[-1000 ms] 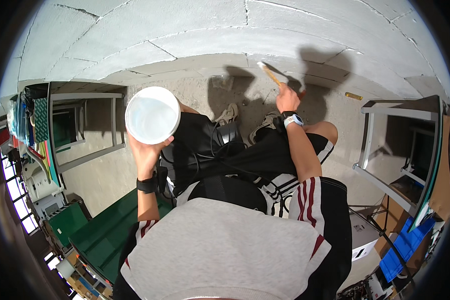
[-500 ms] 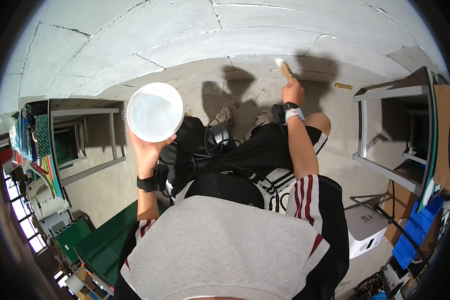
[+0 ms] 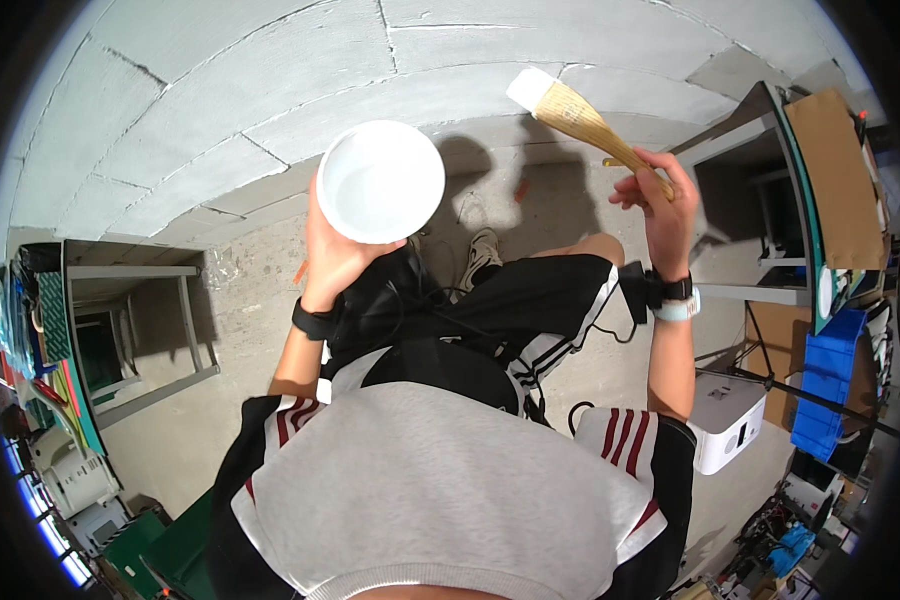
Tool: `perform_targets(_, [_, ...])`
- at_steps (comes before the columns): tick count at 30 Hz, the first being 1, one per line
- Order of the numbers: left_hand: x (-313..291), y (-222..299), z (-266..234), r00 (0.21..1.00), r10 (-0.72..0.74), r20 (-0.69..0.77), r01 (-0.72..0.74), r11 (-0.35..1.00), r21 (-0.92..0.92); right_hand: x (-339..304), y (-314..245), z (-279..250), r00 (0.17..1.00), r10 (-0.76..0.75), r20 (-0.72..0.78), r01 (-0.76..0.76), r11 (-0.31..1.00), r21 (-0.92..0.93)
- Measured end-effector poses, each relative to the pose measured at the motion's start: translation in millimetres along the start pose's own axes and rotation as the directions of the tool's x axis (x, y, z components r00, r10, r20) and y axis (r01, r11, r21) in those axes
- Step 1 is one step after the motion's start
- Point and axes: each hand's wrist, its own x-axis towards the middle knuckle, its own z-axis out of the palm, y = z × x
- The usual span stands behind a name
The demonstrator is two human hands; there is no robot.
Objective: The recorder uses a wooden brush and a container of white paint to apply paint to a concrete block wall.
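My left hand [image 3: 342, 262] is wrapped round the side and underside of a round white plastic tub [image 3: 382, 182], its open top turned up toward me. The pale inside of the tub shows, but I cannot tell how much is in it. Raised to the right, my right hand [image 3: 667, 200] grips a paintbrush [image 3: 592, 122] by the end of its wooden handle. The brush points up and left, its white bristles in front of the white block wall [image 3: 450, 45]; whether they touch it I cannot tell.
A metal-framed table [image 3: 145, 272] stands on the left, another table [image 3: 805, 200] with cardboard on the right. Behind my right elbow are a white box-shaped device [image 3: 728, 420] and a blue bin [image 3: 828, 385]. A green chair-like surface [image 3: 180, 545] is at lower left.
My right hand has moved right and closer to me, with the brush now larger and slanting left. The tub has shifted right and slightly up in my left hand. My view has turned somewhat.
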Motion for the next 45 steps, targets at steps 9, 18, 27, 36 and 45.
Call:
perform_targets(9, [-1.8, 0.2, 3.0, 0.981, 0.191, -0.018, -0.191, 0.963, -0.189, -51.5, -65.1, 48.2, 0.99, 0.004, 0.141, -0.012, 0.998, 0.058])
perform_targets(18, [-24.5, -4.3, -20.8, 0.945, 0.262, -0.197, -0.29, 0.948, -0.13, -54.7, -99.0, 118.6, 0.954, -0.014, 0.301, 0.065, 0.985, -0.159])
perform_targets(27, [-33.0, 7.1, -31.5, 0.911, 0.311, -0.272, -0.35, 0.931, -0.106, -59.4, -94.1, 183.1, 0.906, -0.19, 0.378, 0.308, 0.909, -0.282])
perform_targets(36, [-44.4, 11.3, -26.2, 0.913, 0.28, -0.298, -0.323, 0.941, -0.105, -53.1, -82.1, 210.0, 0.882, -0.336, 0.33, 0.446, 0.82, -0.357])
perform_targets(45, [-59.5, 15.8, -39.9, 0.897, 0.296, -0.33, -0.358, 0.922, -0.145, -71.2, -102.6, 219.0, 0.895, -0.085, 0.439, 0.248, 0.911, -0.329])
